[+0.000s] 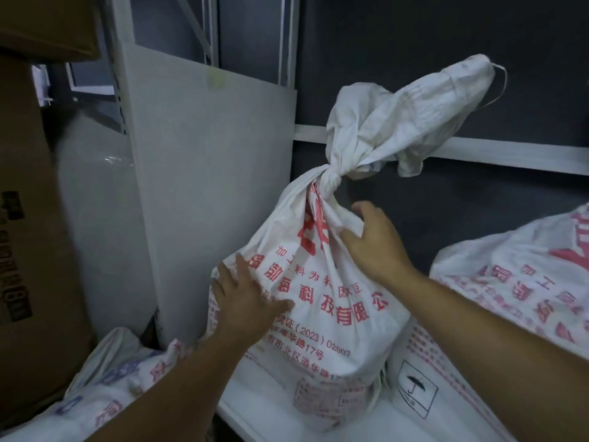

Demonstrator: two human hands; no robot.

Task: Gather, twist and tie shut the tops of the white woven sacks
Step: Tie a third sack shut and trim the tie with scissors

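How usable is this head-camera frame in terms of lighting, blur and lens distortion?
Head view: the light is dim and flat. The red print on the knotted sack reads clearly at centre. The lettering on the cardboard box and the lower-left sack smear toward the edge. Wide-angle distortion slants the shelf rail and leans the white panel.

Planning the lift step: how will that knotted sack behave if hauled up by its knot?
Probably floppy up top: the sack wrinkles and its tail above the knot flops sideways. Likely fairly heavy: the body bulges full. May tip: it stands tall on the shelf.
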